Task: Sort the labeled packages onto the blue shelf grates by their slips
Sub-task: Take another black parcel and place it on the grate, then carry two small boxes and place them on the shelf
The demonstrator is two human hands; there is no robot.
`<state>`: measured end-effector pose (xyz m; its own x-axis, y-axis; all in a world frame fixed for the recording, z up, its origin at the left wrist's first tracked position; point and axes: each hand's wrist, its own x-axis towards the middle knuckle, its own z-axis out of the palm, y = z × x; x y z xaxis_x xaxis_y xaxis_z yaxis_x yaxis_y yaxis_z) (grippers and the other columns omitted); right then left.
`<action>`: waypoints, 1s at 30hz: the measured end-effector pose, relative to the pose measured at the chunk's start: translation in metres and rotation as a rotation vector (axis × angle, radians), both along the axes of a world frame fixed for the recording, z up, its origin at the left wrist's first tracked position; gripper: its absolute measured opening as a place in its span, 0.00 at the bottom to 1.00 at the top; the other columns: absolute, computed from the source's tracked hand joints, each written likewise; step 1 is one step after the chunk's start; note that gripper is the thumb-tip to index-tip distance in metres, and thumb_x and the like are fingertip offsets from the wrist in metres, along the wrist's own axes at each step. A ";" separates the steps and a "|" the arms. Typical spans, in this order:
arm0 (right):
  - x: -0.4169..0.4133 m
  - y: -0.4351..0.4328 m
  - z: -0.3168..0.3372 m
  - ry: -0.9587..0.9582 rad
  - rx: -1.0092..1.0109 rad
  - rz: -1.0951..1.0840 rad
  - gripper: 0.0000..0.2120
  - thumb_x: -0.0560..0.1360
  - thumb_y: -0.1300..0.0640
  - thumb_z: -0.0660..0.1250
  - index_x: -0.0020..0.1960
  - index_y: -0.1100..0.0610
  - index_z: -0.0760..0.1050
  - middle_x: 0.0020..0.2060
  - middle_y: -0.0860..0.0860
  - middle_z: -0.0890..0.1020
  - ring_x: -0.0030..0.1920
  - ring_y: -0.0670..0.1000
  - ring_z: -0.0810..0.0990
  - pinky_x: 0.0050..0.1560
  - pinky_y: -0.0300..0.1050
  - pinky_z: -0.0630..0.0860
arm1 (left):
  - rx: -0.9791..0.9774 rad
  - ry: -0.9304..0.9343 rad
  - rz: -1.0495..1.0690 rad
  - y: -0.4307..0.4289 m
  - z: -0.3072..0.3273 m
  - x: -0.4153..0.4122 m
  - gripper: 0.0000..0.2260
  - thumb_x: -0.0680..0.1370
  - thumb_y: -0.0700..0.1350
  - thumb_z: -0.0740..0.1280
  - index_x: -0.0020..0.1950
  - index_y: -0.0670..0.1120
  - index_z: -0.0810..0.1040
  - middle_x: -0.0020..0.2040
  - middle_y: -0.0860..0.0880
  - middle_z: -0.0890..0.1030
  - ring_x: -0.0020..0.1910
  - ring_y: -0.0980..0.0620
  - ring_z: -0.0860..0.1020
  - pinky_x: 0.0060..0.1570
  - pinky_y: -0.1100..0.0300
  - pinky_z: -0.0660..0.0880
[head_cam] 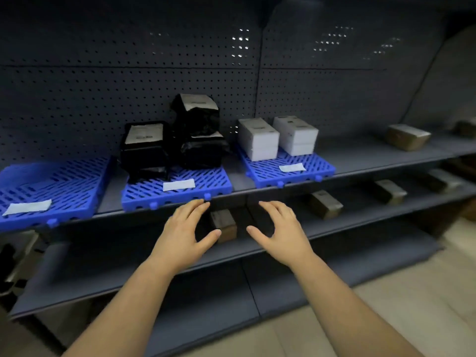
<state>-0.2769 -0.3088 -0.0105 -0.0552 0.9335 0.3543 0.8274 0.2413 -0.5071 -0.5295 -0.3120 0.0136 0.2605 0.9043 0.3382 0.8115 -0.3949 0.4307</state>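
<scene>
I hold my left hand [184, 237] and right hand [282, 237] with fingers spread, gripping nothing, by a brown box [223, 222] on the low shelf [103, 256], under blue grates [154, 193] with black packs [195, 140] and white boxes [257, 139].

upper shelf [373, 155]: three grates are set side by side | left grate [64, 176]: slip [27, 207] is laid in front | middle grate [206, 176]: bagged packages [180, 140] are stacked behind slip [179, 185] | right grate [319, 171]: two boxes [275, 137] are placed behind slip [292, 167]
</scene>
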 end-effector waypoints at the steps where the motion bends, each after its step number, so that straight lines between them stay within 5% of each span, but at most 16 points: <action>1: 0.017 -0.009 -0.005 0.000 -0.017 -0.026 0.33 0.73 0.34 0.64 0.74 0.45 0.64 0.70 0.45 0.66 0.72 0.46 0.60 0.70 0.51 0.65 | -0.022 0.004 -0.025 -0.001 -0.004 0.014 0.32 0.75 0.66 0.60 0.76 0.54 0.61 0.75 0.57 0.60 0.74 0.57 0.55 0.72 0.53 0.56; 7: 0.131 -0.046 -0.037 -0.034 -0.057 -0.208 0.36 0.71 0.29 0.59 0.74 0.46 0.65 0.69 0.45 0.68 0.71 0.46 0.63 0.69 0.51 0.67 | -0.052 0.041 -0.227 0.014 -0.015 0.131 0.32 0.75 0.63 0.63 0.76 0.53 0.61 0.75 0.57 0.60 0.74 0.58 0.55 0.72 0.55 0.56; 19: 0.434 -0.084 -0.044 0.036 -0.068 -0.636 0.38 0.70 0.27 0.57 0.74 0.46 0.65 0.70 0.46 0.67 0.71 0.48 0.64 0.70 0.48 0.66 | -0.085 0.051 -0.668 0.074 -0.023 0.491 0.31 0.74 0.64 0.63 0.75 0.54 0.62 0.74 0.57 0.62 0.72 0.59 0.57 0.72 0.54 0.58; 30: 0.649 -0.009 -0.068 0.033 -0.129 -0.796 0.35 0.73 0.32 0.63 0.74 0.47 0.64 0.68 0.45 0.69 0.68 0.47 0.67 0.69 0.44 0.66 | -0.127 0.057 -0.810 0.176 -0.056 0.728 0.30 0.76 0.62 0.63 0.76 0.55 0.60 0.74 0.58 0.59 0.73 0.59 0.55 0.70 0.56 0.56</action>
